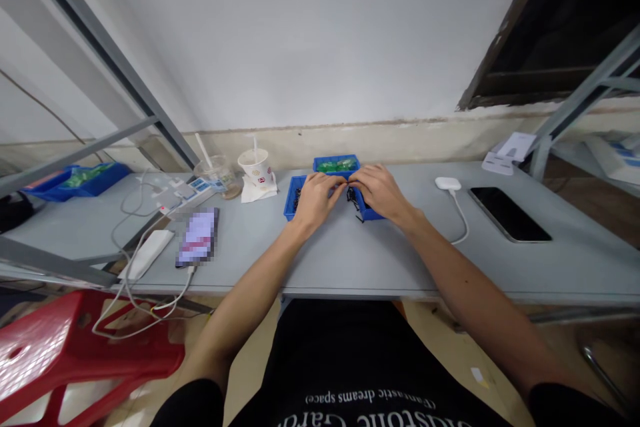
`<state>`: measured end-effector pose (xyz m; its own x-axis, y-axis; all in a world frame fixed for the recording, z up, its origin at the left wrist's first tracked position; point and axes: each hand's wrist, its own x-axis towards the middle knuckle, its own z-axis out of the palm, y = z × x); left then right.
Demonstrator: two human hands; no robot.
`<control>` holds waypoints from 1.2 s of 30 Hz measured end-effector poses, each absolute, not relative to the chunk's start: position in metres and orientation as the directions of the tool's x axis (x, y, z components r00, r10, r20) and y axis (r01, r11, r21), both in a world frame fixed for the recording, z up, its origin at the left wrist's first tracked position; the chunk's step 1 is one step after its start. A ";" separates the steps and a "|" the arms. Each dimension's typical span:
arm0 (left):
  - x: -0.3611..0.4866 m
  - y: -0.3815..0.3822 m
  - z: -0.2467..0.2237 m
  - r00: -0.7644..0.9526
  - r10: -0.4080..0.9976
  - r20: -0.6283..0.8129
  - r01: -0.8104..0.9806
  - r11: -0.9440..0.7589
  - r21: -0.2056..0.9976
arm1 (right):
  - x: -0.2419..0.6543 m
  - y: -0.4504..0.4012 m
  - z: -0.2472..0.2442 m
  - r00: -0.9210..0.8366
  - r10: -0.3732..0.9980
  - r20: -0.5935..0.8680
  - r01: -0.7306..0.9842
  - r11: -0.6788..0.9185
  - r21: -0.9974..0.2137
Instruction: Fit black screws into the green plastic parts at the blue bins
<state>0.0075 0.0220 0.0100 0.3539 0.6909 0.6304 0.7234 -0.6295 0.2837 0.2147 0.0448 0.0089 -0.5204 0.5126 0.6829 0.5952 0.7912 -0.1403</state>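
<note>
My left hand [316, 199] and my right hand [380, 188] meet fingertip to fingertip over the blue bins. Both are closed in a pinch, and a tiny dark piece shows between the fingertips, too small to name. Below my left hand sits a blue bin [289, 205] with small dark parts in it. Under my right hand is another blue bin [369, 213], mostly covered by the hand. Several small black parts [354, 200] lie between the two bins. Behind them stands a blue bin [316, 163] holding green pieces [337, 165].
Left on the table are a paper cup [256, 167], a plastic cup [223, 177], a power strip [193, 195], a cabled phone [198, 237] and a white box [147, 253]. Right lie a white earbud case [447, 183] and a black phone [510, 215]. A red stool [45, 347] stands lower left.
</note>
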 end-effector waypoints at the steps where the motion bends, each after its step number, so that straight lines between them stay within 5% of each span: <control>1: 0.007 0.022 0.010 0.356 0.693 0.627 0.724 -0.629 0.283 | 0.215 0.045 0.009 -0.526 0.505 0.685 0.589 0.797 -0.134; 11: 0.009 0.022 0.007 0.397 0.720 0.569 0.742 -0.616 0.263 | 0.216 0.044 0.013 -0.443 0.528 0.724 0.643 0.751 -0.154; 17: 0.012 0.017 0.006 0.705 0.645 0.296 0.678 -0.735 -0.014 | 0.228 0.047 0.018 -0.074 0.460 0.885 0.724 0.635 -0.269; 21: 0.021 0.011 0.003 0.771 0.615 0.162 0.632 -0.770 -0.086 | 0.230 0.045 0.018 0.048 0.448 0.893 0.717 0.607 -0.343; 30: 0.028 0.006 0.000 0.753 0.647 0.122 0.658 -0.741 -0.130 | 0.221 0.043 0.016 -0.137 0.537 0.832 0.696 0.650 -0.305; 36: 0.016 0.010 0.001 0.670 0.674 0.312 0.739 -0.644 -0.198 | 0.216 0.042 0.015 -0.356 0.551 0.755 0.663 0.718 -0.212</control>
<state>0.0162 0.0105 0.0007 0.6700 0.6736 0.3122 0.7393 -0.6437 -0.1977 0.2164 0.0417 0.0152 -0.3556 0.5506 0.7552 0.6625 0.7185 -0.2118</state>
